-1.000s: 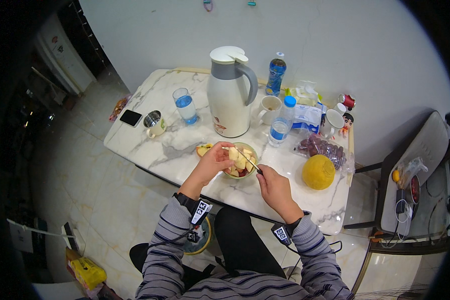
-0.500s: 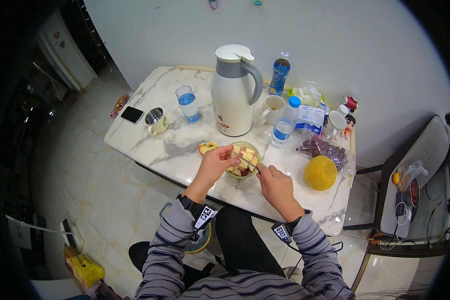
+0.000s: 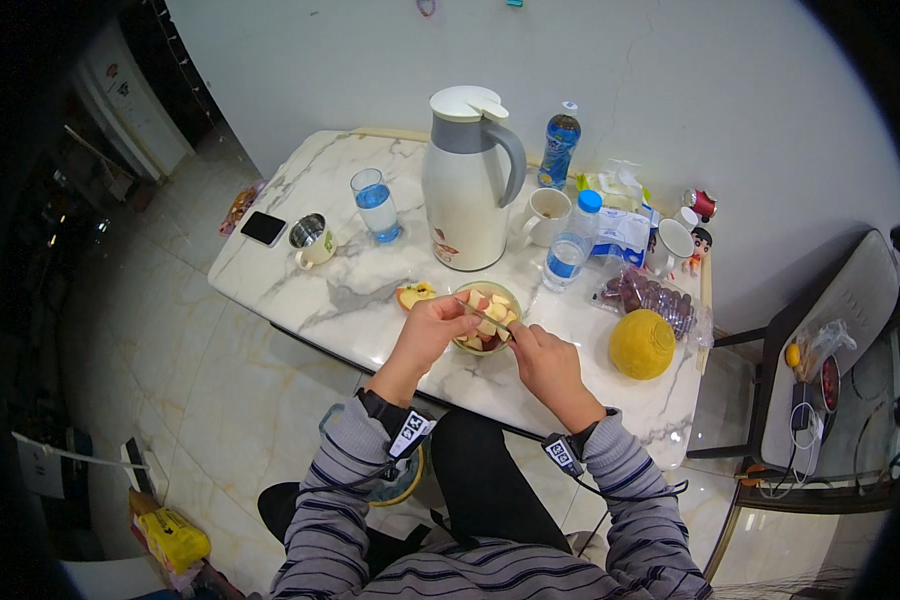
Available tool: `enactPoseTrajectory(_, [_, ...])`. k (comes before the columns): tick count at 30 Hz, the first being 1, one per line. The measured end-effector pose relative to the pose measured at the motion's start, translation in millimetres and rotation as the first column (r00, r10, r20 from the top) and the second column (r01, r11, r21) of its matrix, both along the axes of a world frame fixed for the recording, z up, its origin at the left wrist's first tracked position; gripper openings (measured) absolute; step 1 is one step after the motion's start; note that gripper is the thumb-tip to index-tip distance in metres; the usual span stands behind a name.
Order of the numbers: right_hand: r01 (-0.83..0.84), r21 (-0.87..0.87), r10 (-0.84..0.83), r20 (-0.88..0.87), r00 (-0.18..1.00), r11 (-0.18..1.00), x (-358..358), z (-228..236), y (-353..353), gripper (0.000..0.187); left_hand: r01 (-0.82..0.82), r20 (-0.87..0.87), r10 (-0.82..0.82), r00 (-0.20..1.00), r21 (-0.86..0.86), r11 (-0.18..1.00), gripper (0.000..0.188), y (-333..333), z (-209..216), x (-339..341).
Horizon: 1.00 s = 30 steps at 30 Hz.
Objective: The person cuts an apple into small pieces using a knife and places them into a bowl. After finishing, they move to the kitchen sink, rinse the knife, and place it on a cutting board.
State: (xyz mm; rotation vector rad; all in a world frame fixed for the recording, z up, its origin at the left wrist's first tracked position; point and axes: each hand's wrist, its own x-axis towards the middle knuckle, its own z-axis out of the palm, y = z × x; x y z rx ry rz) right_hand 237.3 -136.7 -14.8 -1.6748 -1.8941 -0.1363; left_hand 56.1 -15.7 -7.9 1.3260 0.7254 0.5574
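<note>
At the table's near edge stands a pale green bowl point(image 3: 517, 299) with cut apple chunks point(image 3: 498, 311) and something dark red low in it. My left hand point(image 3: 430, 332) is over the bowl's left side, its fingers closed on a piece of apple that they mostly hide. A small knife point(image 3: 488, 319) is in my right hand point(image 3: 550, 370), gripped by the handle at the bowl's right side. Its blade slants up and left across the bowl to my left fingertips. Behind my left hand lies a cut apple piece point(image 3: 413, 295) with its core showing.
Behind the bowl stands a tall white jug point(image 3: 465, 200). A water glass point(image 3: 375, 207), metal-lined cup point(image 3: 312, 242) and phone point(image 3: 263, 229) are left. On the right are a water bottle point(image 3: 568, 245), white mug point(image 3: 547, 217), bagged grapes point(image 3: 648, 298) and a yellow pomelo-like fruit point(image 3: 641, 345).
The knife and my right hand have shifted slightly left and up. The apple piece that stood up at my left fingertips is now less visible there.
</note>
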Motion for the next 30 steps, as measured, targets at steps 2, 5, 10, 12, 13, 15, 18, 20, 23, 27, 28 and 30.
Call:
enactPoseTrajectory(2, [0.021, -0.021, -0.021, 0.008, 1.000, 1.000, -1, -1, 0, 0.024, 0.015, -0.034, -0.013, 0.999, 0.052, 0.999, 0.025, 0, -2, -1])
enactPoseTrajectory(5, [0.002, -0.056, -0.003, -0.017, 1.000, 0.998, 0, -3, -1, 0.024, 0.071, 0.005, -0.071, 0.997, -0.174, 0.982, 0.029, 1, 1, -5])
enactPoseTrajectory(10, [-0.068, -0.080, 0.054, -0.165, 0.985, 0.994, -1, -5, -1, 0.024, 0.106, 0.018, -0.106, 0.994, -0.309, 0.945, 0.032, 4, 7, -9])
enactPoseTrajectory(12, [-0.086, -0.102, 0.060, -0.229, 0.972, 0.991, -1, -5, 0, 0.024, 0.101, 0.038, -0.095, 0.995, -0.238, 0.966, 0.034, 3, 5, -9])
enactPoseTrajectory(13, [-0.094, -0.112, 0.062, -0.261, 0.963, 0.989, -1, -5, 0, 0.025, 0.092, 0.042, -0.085, 0.995, -0.204, 0.975, 0.034, 3, 4, -9])
enactPoseTrajectory(15, [-0.107, -0.154, 0.053, -0.316, 0.947, 0.982, 0, -5, 2, 0.024, 0.065, 0.031, -0.059, 0.998, -0.231, 0.971, 0.036, 3, 1, -8])
enactPoseTrajectory(18, [-0.118, -0.227, 0.018, -0.400, 0.917, 0.967, 3, -4, 5, 0.023, 0.024, 0.041, -0.020, 0.999, -0.099, 0.995, 0.040, 4, -4, -5])
enactPoseTrajectory(20, [-0.122, -0.248, -0.012, -0.479, 0.878, 0.961, 4, -3, 7, 0.023, 0.002, -0.074, 0.006, 0.997, 0.102, 0.995, 0.042, 3, -5, -3])
enactPoseTrajectory(23, [0.003, -0.302, -0.133, -0.411, 0.902, 0.953, 6, -1, 6, 0.022, 0.039, -0.320, 0.139, 0.937, 0.493, 0.869, 0.044, 0, -3, 0])
enactPoseTrajectory(27, [0.039, -0.269, -0.154, -0.421, 0.894, 0.962, 11, 3, 2, 0.022, 0.162, -0.372, 0.262, 0.891, 0.798, 0.581, 0.041, -8, 3, 3])
enactPoseTrajectory(28, [0.043, -0.273, -0.159, -0.420, 0.893, 0.961, 12, 3, 1, 0.022, 0.189, -0.367, 0.266, 0.891, 0.834, 0.518, 0.040, -10, 4, 5])
enactPoseTrajectory(30, [0.049, -0.272, -0.164, -0.416, 0.894, 0.961, 13, 3, 0, 0.023, 0.276, -0.421, 0.264, 0.868, 0.850, 0.448, 0.041, -10, 5, 12])
